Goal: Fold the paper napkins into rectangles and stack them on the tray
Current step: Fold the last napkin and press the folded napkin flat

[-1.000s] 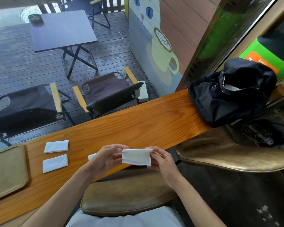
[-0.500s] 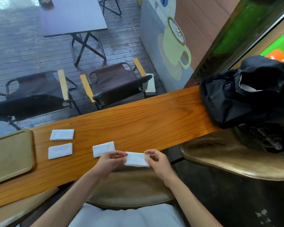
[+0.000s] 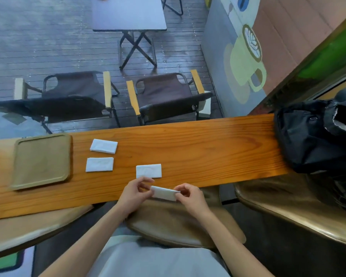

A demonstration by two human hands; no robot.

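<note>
Head view: a folded napkin point(image 3: 164, 193) is pinched at its ends by the left hand point(image 3: 135, 193) and right hand point(image 3: 189, 195), just above the counter's point(image 3: 198, 148) near edge. Three folded napkins point(image 3: 148, 170) are laid on the counter; the tray point(image 3: 41, 159) is not yet stacked.

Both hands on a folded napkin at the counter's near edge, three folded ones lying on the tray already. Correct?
Not quite. The head view shows the tray bare; the three folded napkins lie on the counter to its right. Left hand and right hand do hold a folded napkin at the near edge.
</note>
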